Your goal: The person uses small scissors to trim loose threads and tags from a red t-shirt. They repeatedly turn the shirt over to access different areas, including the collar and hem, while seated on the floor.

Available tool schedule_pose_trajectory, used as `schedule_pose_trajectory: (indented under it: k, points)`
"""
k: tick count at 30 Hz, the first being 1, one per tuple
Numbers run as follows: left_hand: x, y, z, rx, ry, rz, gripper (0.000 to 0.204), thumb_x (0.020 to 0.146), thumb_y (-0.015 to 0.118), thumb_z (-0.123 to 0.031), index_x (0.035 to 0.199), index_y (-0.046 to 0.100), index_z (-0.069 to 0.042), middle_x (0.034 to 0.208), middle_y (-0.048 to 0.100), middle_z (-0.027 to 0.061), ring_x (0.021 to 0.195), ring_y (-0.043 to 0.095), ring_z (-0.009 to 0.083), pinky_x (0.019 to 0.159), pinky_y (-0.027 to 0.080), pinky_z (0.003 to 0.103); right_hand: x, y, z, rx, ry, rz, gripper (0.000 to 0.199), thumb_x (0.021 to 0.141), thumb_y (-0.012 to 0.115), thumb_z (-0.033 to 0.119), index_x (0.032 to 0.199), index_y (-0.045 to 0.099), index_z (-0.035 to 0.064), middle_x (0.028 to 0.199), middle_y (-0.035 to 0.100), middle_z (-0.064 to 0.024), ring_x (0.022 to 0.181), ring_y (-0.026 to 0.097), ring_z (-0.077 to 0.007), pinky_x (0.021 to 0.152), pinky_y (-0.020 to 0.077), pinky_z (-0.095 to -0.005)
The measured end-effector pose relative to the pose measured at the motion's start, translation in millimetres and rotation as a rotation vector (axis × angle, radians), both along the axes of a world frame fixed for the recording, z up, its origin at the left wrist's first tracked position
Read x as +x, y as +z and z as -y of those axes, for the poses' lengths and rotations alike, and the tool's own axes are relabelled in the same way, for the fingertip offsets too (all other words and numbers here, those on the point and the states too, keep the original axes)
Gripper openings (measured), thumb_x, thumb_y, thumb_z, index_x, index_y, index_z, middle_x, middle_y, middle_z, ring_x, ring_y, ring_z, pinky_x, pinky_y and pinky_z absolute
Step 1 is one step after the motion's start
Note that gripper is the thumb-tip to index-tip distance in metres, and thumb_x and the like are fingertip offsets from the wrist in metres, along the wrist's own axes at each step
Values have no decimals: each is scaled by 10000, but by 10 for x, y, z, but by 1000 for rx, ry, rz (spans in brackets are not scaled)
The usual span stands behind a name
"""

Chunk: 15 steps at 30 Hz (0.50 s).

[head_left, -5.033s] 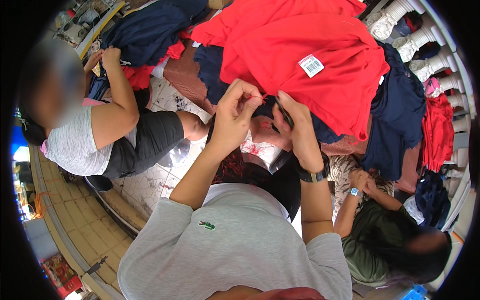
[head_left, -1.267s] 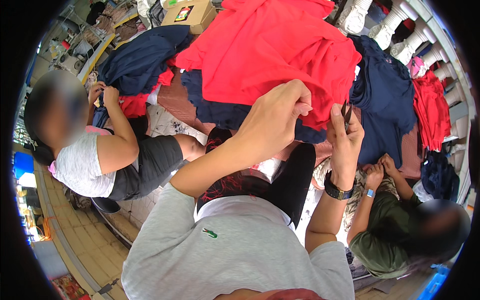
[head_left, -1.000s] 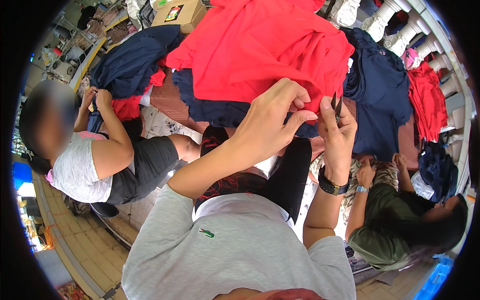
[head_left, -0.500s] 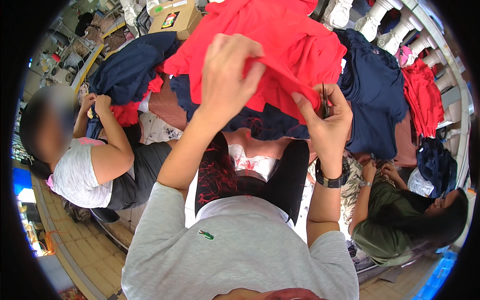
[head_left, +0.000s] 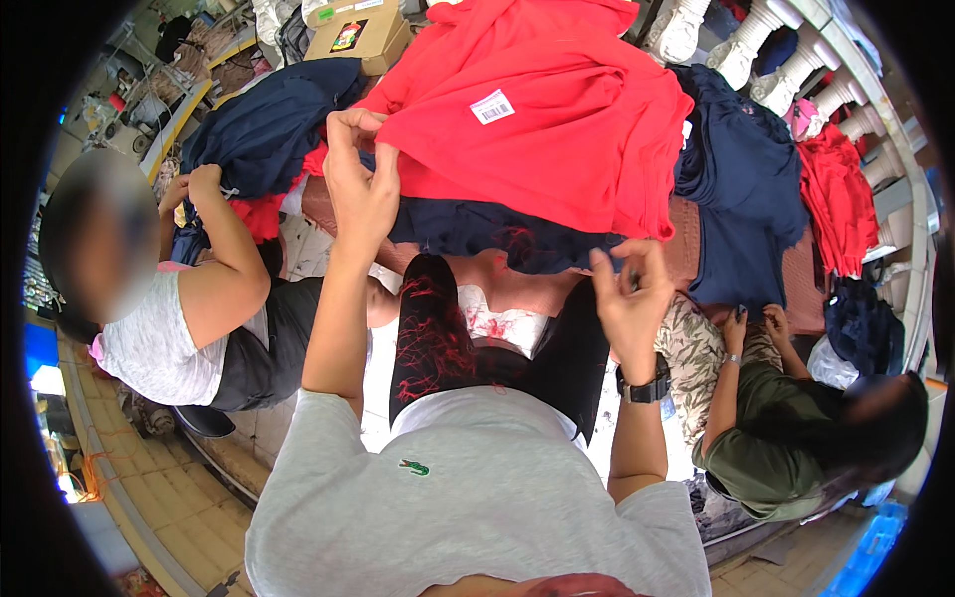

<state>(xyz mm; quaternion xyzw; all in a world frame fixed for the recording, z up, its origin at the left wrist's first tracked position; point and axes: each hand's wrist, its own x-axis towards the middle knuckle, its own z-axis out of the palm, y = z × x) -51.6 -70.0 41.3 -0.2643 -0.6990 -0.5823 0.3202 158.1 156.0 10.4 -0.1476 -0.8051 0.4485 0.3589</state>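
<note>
A red garment (head_left: 557,129) with a white label (head_left: 491,106) lies spread over the pile in front of me. At its left edge, the thumb and fingers of my left hand (head_left: 360,194) pinch the cloth. My right hand (head_left: 633,303) is just below the garment's lower right corner, its fingers curled. A small dark part of the thread snips (head_left: 634,282) shows between those fingers; the rest is hidden by the hand. Under the red garment a navy cloth (head_left: 458,229) hangs out along the front edge, with red thread bits on it.
Navy garments are heaped at left (head_left: 274,114) and right (head_left: 741,169). A cardboard box (head_left: 358,38) stands at the back left. White balusters (head_left: 736,50) line the back right. One person (head_left: 159,333) sits to my left, another (head_left: 796,438) to my right, both handling dark cloth.
The red garment, lifted and folded in my hands before, now lies flatter with its label showing. My left hand has moved left and down; my right hand has dropped lower, off the cloth.
</note>
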Motion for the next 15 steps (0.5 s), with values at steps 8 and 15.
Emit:
schedule_pose_trajectory:
  k: [8, 15]
  points:
    - [95, 123, -27, 46, -87, 30, 180, 907, 641, 20, 1068, 560, 6, 914, 650, 82, 836, 616, 148, 797, 497, 287, -349, 146, 467, 321, 24, -144, 353, 750, 874, 113, 1002, 632, 64, 693, 559, -64, 533, 535, -186, 507, 441, -315]
    - [176, 226, -162, 181, -118, -91, 175, 907, 623, 30, 1078, 594, 6, 942, 652, 60, 838, 606, 122, 793, 493, 275, -772, 426, 602, 436, 4, -115, 375, 718, 787, 27, 1062, 652, 88, 945, 578, -70, 734, 625, -242, 592, 491, -352]
